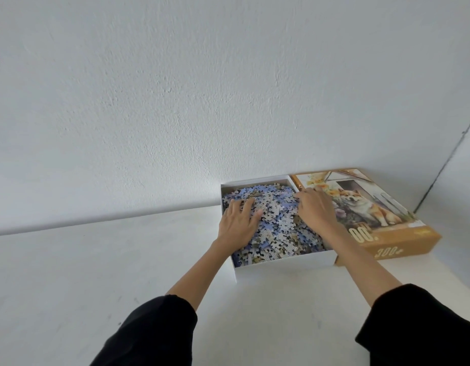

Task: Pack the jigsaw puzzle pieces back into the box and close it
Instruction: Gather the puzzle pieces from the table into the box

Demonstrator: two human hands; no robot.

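Pieces [278, 223] heaped in box [281, 262] on white table [96, 273].
Box was set against the white wall [175, 88], lid [387, 207] beside it; left hand [237, 220] and right hand [317, 210] were pressed flat on pieces, nothing grasped.

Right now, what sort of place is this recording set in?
Likely an indoor room, perhaps a home: a white table set against a textured white wall, bearing a jigsaw box and its dog-picture lid.
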